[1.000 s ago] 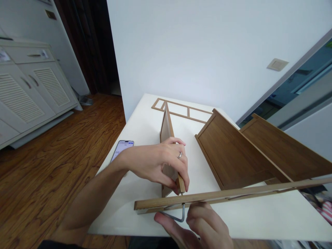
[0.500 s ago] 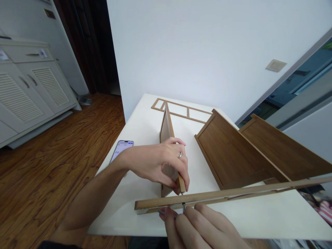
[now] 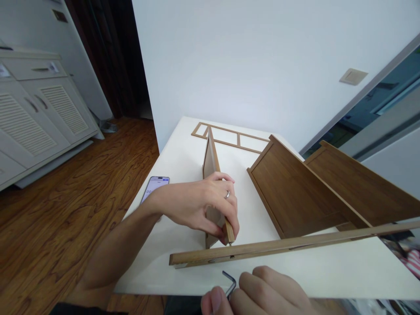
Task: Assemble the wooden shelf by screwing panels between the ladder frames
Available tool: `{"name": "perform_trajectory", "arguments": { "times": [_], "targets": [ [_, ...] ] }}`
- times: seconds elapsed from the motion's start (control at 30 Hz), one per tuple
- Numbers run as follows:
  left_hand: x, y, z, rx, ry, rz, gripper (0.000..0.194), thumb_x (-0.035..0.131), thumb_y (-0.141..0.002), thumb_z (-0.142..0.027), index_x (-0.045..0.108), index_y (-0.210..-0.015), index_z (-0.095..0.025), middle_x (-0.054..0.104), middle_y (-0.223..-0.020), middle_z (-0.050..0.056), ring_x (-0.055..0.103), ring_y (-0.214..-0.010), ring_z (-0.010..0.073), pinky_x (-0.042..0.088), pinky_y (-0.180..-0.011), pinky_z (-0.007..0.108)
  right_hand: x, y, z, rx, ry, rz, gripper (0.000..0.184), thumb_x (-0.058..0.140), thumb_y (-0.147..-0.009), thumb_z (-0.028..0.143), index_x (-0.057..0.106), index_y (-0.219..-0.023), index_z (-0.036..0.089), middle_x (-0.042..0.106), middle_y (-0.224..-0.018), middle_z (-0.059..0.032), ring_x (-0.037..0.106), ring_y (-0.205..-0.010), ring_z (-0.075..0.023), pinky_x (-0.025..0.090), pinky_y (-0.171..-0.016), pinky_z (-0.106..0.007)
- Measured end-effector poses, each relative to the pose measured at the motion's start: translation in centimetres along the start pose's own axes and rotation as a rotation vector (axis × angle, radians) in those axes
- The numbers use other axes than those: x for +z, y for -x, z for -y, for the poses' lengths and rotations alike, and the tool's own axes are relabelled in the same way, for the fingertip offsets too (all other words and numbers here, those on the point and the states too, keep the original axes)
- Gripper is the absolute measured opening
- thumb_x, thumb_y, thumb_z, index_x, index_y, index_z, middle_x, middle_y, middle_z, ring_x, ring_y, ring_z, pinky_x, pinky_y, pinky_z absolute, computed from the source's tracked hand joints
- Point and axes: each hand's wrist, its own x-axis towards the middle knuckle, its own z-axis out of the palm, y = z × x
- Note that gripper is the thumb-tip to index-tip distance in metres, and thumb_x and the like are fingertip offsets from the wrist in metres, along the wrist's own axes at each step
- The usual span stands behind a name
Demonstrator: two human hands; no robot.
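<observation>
My left hand (image 3: 210, 203) is closed over the near end of an upright wooden panel (image 3: 212, 153), thumb on one side and fingers on the other. A metal screw (image 3: 230, 244) shows between that panel's end and a long wooden side frame (image 3: 278, 248), which runs across the front of the table. In my right hand (image 3: 259, 291), below the frame, is a bent hex key (image 3: 232, 282). Its free tip stands apart from the frame, under a small dark hole (image 3: 232, 257) in the frame's near face.
Two larger wooden panels (image 3: 295, 192) lean at the right. A slim wooden frame with openings (image 3: 238, 139) lies at the back of the white table (image 3: 183, 148), near the wall. A phone (image 3: 154, 187) lies by the left edge, partly behind my forearm.
My right hand turned the hex key at the frame's hole, then drew it out and down toward me. My left hand has kept its hold on the panel.
</observation>
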Motion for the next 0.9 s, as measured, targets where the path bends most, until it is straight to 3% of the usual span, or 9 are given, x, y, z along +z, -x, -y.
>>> {"name": "perform_trajectory", "arguments": {
  "times": [0.1, 0.23, 0.4, 0.6, 0.7, 0.8, 0.9],
  "targets": [
    [0.0, 0.0, 0.0, -0.027, 0.01, 0.02, 0.01, 0.08, -0.087, -0.018, 0.074, -0.089, -0.026, 0.077, -0.091, -0.006, 0.064, -0.097, 0.0132, 0.018, -0.124, 0.034, -0.2, 0.1, -0.4, 0.118, -0.041, 0.041, 0.028, 0.067, -0.096, 0.051, 0.068, -0.092, 0.023, 0.062, -0.063, 0.002, 0.064, -0.059, -0.0127, 0.053, -0.053, -0.021],
    [0.0, 0.0, 0.0, -0.053, 0.033, 0.031, 0.011, 0.079, -0.088, -0.017, 0.075, -0.089, -0.027, 0.077, -0.092, -0.005, 0.064, -0.095, 0.0129, 0.016, -0.126, 0.036, -0.9, 1.1, -0.4, 0.312, -0.11, 0.05, 0.033, 0.064, -0.096, 0.055, 0.069, -0.09, 0.023, 0.064, -0.062, 0.0001, 0.066, -0.058, -0.0146, 0.056, -0.054, -0.021],
    [0.0, 0.1, -0.2, -0.078, 0.03, 0.024, 0.012, 0.08, -0.086, -0.018, 0.075, -0.087, -0.029, 0.078, -0.09, -0.006, 0.064, -0.095, 0.0141, 0.015, -0.126, 0.035, -2.3, 2.8, -0.2, 0.514, -0.243, 0.069, 0.018, 0.059, -0.103, 0.038, 0.064, -0.092, 0.024, 0.068, -0.063, 0.0032, 0.067, -0.053, -0.0111, 0.057, -0.059, -0.016],
    [0.0, 0.1, -0.2, -0.071, 0.015, 0.027, 0.01, 0.079, -0.087, -0.019, 0.076, -0.088, -0.029, 0.078, -0.091, -0.005, 0.065, -0.094, 0.0138, 0.014, -0.126, 0.036, -3.4, 2.5, -0.2, 0.522, -0.406, 0.176, 0.013, 0.058, -0.104, 0.03, 0.065, -0.095, 0.023, 0.073, -0.071, 0.0032, 0.071, -0.058, -0.0092, 0.059, -0.066, -0.013],
    [0.0, 0.1, -0.2, -0.071, 0.013, 0.027, 0.011, 0.079, -0.088, -0.019, 0.075, -0.089, -0.029, 0.078, -0.092, -0.005, 0.065, -0.094, 0.0132, 0.014, -0.127, 0.036, -3.1, 1.9, 0.0, 0.569, -0.508, 0.107, 0.002, 0.063, -0.1, 0.022, 0.062, -0.098, 0.023, 0.074, -0.075, 0.0035, 0.072, -0.062, -0.0101, 0.059, -0.064, -0.015],
    [0.0, 0.1, -0.2, -0.057, 0.003, 0.022, 0.012, 0.081, -0.086, -0.017, 0.075, -0.089, -0.028, 0.077, -0.091, -0.005, 0.065, -0.095, 0.013, 0.014, -0.126, 0.035, -2.6, 1.7, 0.3, 0.617, -0.672, 0.027, 0.017, 0.062, -0.096, 0.009, 0.059, -0.102, 0.024, 0.077, -0.078, 0.0028, 0.074, -0.064, -0.0114, 0.059, -0.062, -0.017],
    [0.0, 0.1, -0.2, -0.052, 0.012, 0.024, 0.012, 0.081, -0.085, -0.018, 0.075, -0.089, -0.028, 0.077, -0.091, -0.005, 0.065, -0.094, 0.0127, 0.015, -0.126, 0.035, -2.3, 2.0, 0.8, 0.683, -0.902, 0.019, 0.019, 0.059, -0.097, 0.006, 0.054, -0.097, 0.024, 0.076, -0.076, 0.0023, 0.074, -0.062, -0.0115, 0.059, -0.059, -0.018]
  ]
}}
